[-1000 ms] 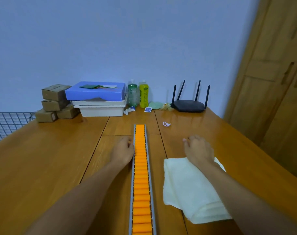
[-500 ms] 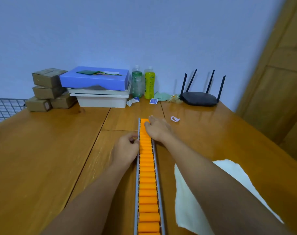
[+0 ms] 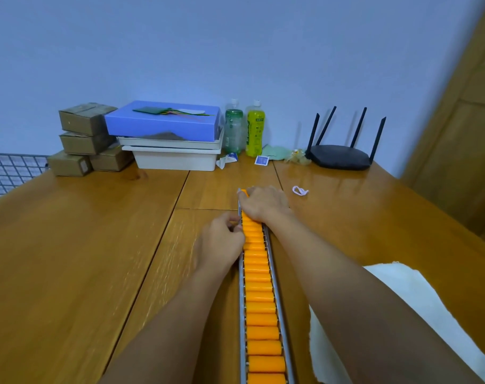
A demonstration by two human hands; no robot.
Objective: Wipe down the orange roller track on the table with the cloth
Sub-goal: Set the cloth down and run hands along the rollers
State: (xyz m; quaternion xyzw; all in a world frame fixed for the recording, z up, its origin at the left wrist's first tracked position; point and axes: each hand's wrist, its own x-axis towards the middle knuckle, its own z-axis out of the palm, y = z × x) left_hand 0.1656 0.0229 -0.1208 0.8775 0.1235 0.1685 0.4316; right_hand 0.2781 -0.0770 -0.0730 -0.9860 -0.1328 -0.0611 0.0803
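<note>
A wide wooden table (image 3: 69, 259), built of planks with visible seams, is set against a pale blue wall, and a wooden door is seen at the far right. Going left to right along the back edge, a wire grid (image 3: 8, 173) is seen beyond the table's left edge, then stacked cardboard boxes (image 3: 83, 139), a blue box (image 3: 164, 123) laid on white trays (image 3: 175, 159), two bottles (image 3: 247, 128), a small blue packet (image 3: 261, 160) and a black router (image 3: 339, 156). The left half of the table is left bare, and a small white loop (image 3: 300, 190) is the only thing lying on the open boards right of centre. The orange roller track (image 3: 260, 300) is laid down the middle of the table, running from the near edge away from the viewer. The left hand (image 3: 222, 239) is curled against the track's left rail, fingertips pinched at it, though how firmly the rail is gripped cannot be told. The right hand (image 3: 263, 203) is laid palm-down over the far end of the track, fingers bent over the rollers, with nothing seen held in it. The white cloth (image 3: 418, 314) is left on the table right of the track, partly hidden under the right forearm. Compared with a second ago, the right hand has been moved off the cloth and onto the track.
</note>
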